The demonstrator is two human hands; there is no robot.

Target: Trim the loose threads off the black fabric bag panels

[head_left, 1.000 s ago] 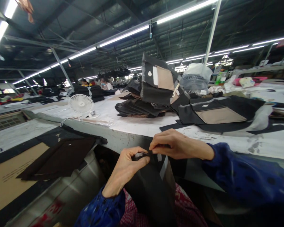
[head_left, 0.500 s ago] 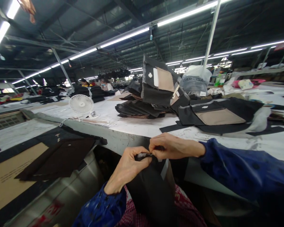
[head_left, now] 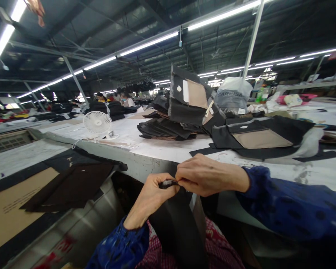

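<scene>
the fingers of the left hand point(head_left: 168, 191) and the right hand point(head_left: 205, 175) are curled and pressed together, each pinching the top edge of a black fabric panel point(head_left: 177, 231), with the two pinches almost touching. a small glinting fold point(head_left: 168, 183) shows at the left fingertips, though what it is made of is hard to tell. the panel hangs down from the fingers, with a pale strip point(head_left: 193, 201) just beneath the right hand. keeping the pinches this close and the edge taut should give good control of the fold. just below the panel lies a red checked cloth point(head_left: 215, 243), and blue patterned sleeves point(head_left: 285, 209) lead away from both wrists. beyond the fingers runs the worktable edge point(head_left: 145, 164), with a heap of black panels point(head_left: 164, 129) and a tan-faced black panel point(head_left: 260, 138) on top. further left of the hands sits a white desk fan point(head_left: 97, 123).
</scene>
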